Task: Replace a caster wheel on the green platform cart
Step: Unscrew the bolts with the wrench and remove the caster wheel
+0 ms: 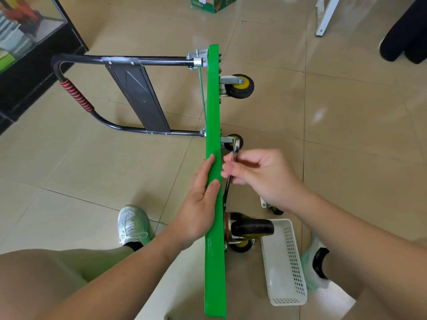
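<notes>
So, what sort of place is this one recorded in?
Probably an indoor shop or storeroom rather than a workshop. It has a glossy beige tiled floor and a glass-fronted display cabinet at upper left. A green printed carton stands on the floor beyond the green platform cart.

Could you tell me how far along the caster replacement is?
Done: the cart is tipped on edge, and a loose caster lies on the floor. In hand: the left hand steadies it while the right hand works a wrench at a mounted caster. Left: finishing that fastening and righting the cart; loosening or tightening, I cannot tell.
</notes>
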Tool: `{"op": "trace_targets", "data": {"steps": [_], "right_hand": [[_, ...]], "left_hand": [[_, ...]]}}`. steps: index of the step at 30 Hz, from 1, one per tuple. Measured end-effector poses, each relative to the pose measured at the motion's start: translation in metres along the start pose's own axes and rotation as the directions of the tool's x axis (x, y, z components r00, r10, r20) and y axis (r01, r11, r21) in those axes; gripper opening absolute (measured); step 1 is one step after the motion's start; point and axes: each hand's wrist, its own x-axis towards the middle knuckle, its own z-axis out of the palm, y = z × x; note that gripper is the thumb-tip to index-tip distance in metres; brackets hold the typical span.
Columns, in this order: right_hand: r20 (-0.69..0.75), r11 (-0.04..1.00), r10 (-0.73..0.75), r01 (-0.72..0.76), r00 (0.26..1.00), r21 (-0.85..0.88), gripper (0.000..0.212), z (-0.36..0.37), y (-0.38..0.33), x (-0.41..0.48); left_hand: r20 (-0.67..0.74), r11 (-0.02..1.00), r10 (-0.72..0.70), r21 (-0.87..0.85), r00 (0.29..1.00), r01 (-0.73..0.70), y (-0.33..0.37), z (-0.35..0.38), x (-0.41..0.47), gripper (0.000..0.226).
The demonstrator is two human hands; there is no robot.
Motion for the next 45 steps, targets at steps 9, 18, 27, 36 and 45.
{"op": "trace_targets", "data": {"steps": [9,18,27,36,45], "right_hand": [[-0.117,0.985,-0.171,0.165,0.978,-0.057,0.02,-0.009,-0.01,-0.015],[-0.068,0.968,0.209,-0.197,0.976,0.156,0.008,-0.02,0.006,0.038],[-0.031,0.931,0.328,-0.318,0.944,0.178,0.009,-0.013,0.023,0.06],[0.004,0.921,0.364,-0.361,0.931,0.146,0.017,-0.005,0.03,0.059],[-0.024,0.998,0.06,-0.06,0.998,0.0,0.018,0.001,0.006,0.017]], "left_hand": [[0.005,1.0,0.005,-0.001,1.0,-0.005,-0.003,0.001,0.002,0.051],[0.004,1.0,0.015,0.015,1.0,-0.015,-0.005,0.0,0.002,0.051],[0.024,1.0,0.016,0.018,1.0,-0.016,-0.001,-0.002,0.001,0.052],[0.031,1.0,0.019,0.007,0.999,-0.019,-0.002,-0.003,0.002,0.052],[0.013,0.999,0.037,0.022,0.999,-0.037,-0.002,-0.001,0.002,0.051]]}}
